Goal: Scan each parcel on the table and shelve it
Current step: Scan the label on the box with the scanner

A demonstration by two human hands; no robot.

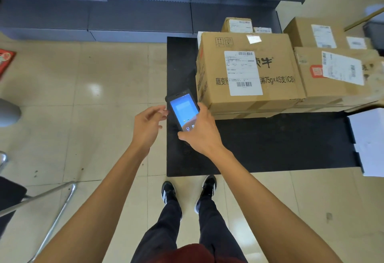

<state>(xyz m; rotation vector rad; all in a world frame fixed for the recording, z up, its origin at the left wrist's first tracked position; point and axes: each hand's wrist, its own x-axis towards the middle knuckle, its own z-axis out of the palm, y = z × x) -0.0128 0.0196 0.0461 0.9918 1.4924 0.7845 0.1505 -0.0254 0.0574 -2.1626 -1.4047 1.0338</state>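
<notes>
- The right hand (204, 131) is gripping a handheld scanner (182, 110), its fingers curled round the right edge and its thumb lying along the lower left corner.
- The scanner is tilting screen-up above the near left part of the black surface (280, 144), with its blue screen glowing and its top end pointing toward the boxes.
- The left hand (148, 124) is hovering just left of the scanner, its fingers loosely spread and relaxed, with the fingertips (164, 113) almost touching the scanner's left edge and holding nothing.
- The large parcel (247, 71) is sitting on the surface just beyond the scanner, showing a white shipping label (243, 73) with barcodes on top.
- A second parcel (334, 73) is lying touching its right side, also bearing a label.
- Two further parcels (311, 32) are standing behind these, toward the grey shelving (135, 13).
- The shelving is running across the back of the view, beyond the tiled floor (93, 96).
- The person's shoes (169, 192) are standing on the floor just short of the surface's near edge.
- A metal chair frame (52, 210) is showing at the lower left.
</notes>
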